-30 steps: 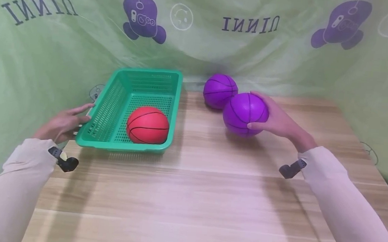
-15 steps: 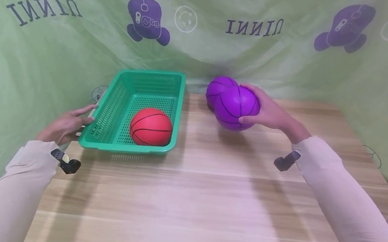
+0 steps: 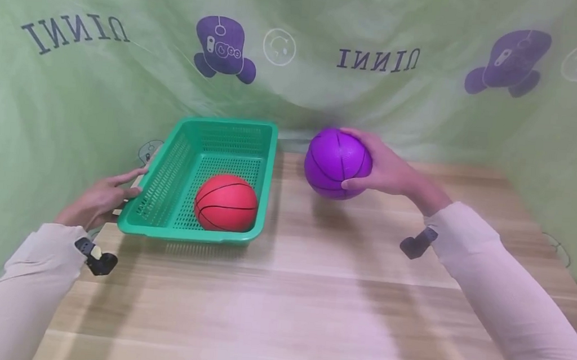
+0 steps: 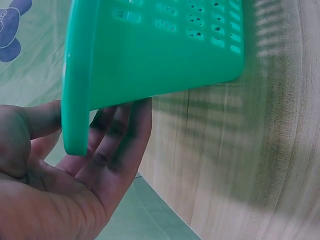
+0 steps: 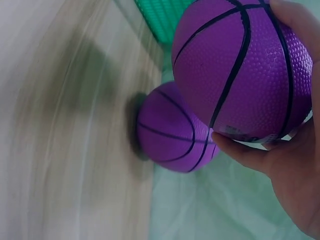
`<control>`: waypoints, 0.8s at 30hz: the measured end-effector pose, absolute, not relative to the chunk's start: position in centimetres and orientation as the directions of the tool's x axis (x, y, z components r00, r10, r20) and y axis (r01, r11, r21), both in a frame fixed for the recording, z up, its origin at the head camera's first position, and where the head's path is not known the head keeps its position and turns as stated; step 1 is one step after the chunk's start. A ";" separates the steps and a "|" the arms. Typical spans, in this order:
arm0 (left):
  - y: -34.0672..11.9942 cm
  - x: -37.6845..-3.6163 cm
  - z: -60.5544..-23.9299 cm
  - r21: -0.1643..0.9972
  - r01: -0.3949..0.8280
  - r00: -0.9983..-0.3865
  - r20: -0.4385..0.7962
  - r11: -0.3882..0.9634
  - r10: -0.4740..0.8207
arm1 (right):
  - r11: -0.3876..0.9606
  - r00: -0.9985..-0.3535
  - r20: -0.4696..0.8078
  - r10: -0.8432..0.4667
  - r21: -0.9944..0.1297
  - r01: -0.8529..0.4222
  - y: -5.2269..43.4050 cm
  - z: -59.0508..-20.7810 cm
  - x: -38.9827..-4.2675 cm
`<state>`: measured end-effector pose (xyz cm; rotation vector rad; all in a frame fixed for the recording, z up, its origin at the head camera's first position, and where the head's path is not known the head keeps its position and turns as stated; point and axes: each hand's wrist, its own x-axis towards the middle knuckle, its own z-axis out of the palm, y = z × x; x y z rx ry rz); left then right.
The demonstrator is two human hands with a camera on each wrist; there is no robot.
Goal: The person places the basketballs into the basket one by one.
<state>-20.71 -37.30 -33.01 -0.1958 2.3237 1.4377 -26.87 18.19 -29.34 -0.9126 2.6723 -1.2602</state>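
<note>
- Here, right hand [image 3: 388, 171]: fingers curled round purple ball [image 3: 337, 162], held above table [image 3: 310, 295].
- Left hand [image 3: 98, 202]: straight fingers touching green basket [image 3: 166, 181] rim.
- Red ball [image 3: 226, 203]: inside basket.

The wide wooden tabletop [image 3: 279, 292] lies open across the lower middle of the head view. The green perforated plastic basket [image 3: 168, 162] at centre left has free floor behind its red rubber ball [image 3: 226, 202]. A draped green backdrop cloth [image 3: 71, 101] closes off the far edge and both sides.
</note>
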 end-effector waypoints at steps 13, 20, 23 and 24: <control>-37.4 -20.9 -33.1 0.833 -0.323 -0.911 -0.403 0.449 0.092 | 0.454 -0.756 0.279 -0.592 -0.660 -0.599 14.1 -27.6 -28.7; -38.1 -20.4 -33.3 0.841 -0.321 -0.907 -0.405 0.435 0.113 | 0.453 -0.754 0.323 -0.571 -0.642 -0.618 11.2 -28.1 -30.1; -38.1 -20.5 -33.4 0.846 -0.316 -0.909 -0.400 0.429 0.119 | 0.448 -0.748 0.328 -0.578 -0.638 -0.626 10.2 -27.9 -30.8; -38.1 -20.5 -33.4 0.847 -0.315 -0.909 -0.399 0.428 0.122 | 0.448 -0.745 0.327 -0.581 -0.636 -0.628 10.0 -27.8 -31.1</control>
